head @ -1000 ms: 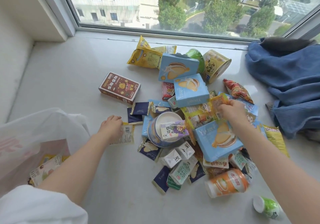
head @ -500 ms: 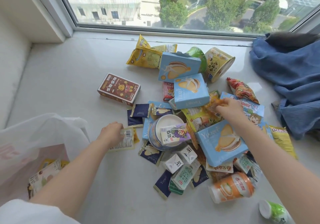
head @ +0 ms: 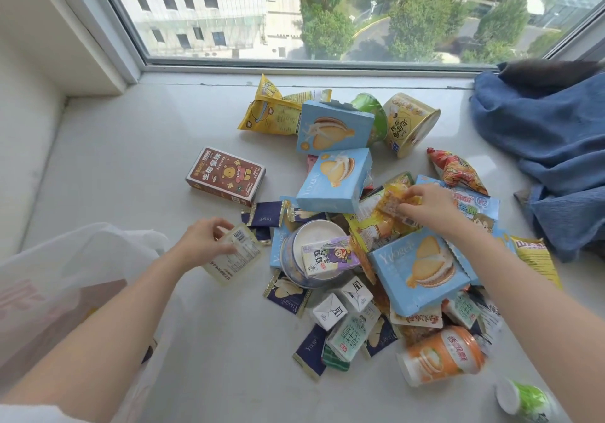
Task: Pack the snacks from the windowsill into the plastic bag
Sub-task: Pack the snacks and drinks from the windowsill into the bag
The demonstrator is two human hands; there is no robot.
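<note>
A heap of snacks lies on the white windowsill (head: 131, 174): light-blue biscuit boxes (head: 334, 180), navy sachets, small cartons, cups and bags. My left hand (head: 203, 242) grips a small pale packet (head: 234, 259) with a barcode, just above the sill at the heap's left edge. My right hand (head: 429, 206) pinches a clear yellow-orange snack packet (head: 391, 203) on top of the heap. The white plastic bag (head: 65, 278) lies open at the lower left, with a few packets dimly visible inside.
A brown box (head: 226, 177) lies apart to the left of the heap. An orange cup (head: 442, 357) and a green-and-white cup (head: 523, 403) lie at the near right. Blue cloth (head: 550, 147) is bunched at the right. The window runs along the far edge.
My left hand has raised the pale packet off the sill and turned it. My right hand has kept hold of the yellow-orange packet on the heap. The view has shifted slightly.
</note>
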